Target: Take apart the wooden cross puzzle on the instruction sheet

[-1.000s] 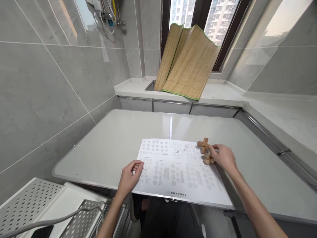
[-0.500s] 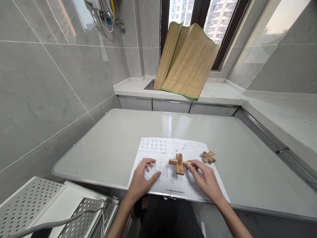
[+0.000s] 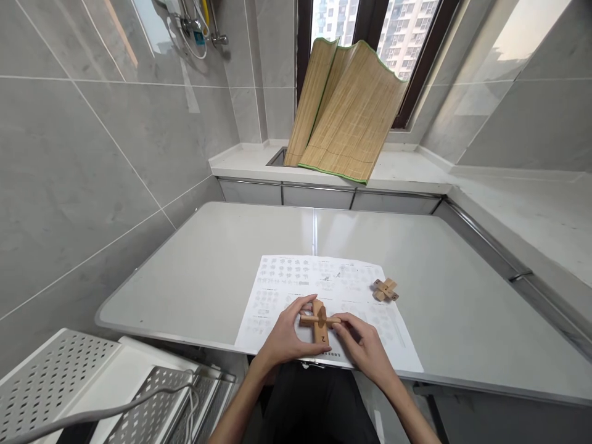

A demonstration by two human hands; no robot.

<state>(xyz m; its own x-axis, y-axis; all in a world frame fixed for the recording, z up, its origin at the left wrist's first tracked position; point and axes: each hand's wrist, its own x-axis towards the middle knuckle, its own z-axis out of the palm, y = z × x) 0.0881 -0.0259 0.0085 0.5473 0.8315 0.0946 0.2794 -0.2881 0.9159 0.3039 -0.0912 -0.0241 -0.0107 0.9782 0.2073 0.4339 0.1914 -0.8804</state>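
Observation:
Wooden burr puzzle pieces [image 3: 320, 336], crossed together and marked with a 2, are held low over the near part of a printed instruction sheet [image 3: 282, 280]. My left hand [image 3: 289, 336] grips the upright piece between its fingers at the far end and its thumb at the near end. The thumb and fingers of my right hand [image 3: 363, 345] pinch the right end of the thin crosspiece. Past my right hand, a small pile of loose wooden puzzle pieces [image 3: 385, 290] lies at the sheet's right edge.
The sheet lies on a pale folding table [image 3: 222, 265] with a centre seam. Behind it, a bamboo mat [image 3: 351, 117] leans on a white ledge [image 3: 245, 159] by the window. A perforated white rack [image 3: 69, 364] with a grey cable stands at the lower left.
My left hand has moved right and closed on the crossed pieces. My right hand has brought them left and nearer to me. The loose pile has stayed in place.

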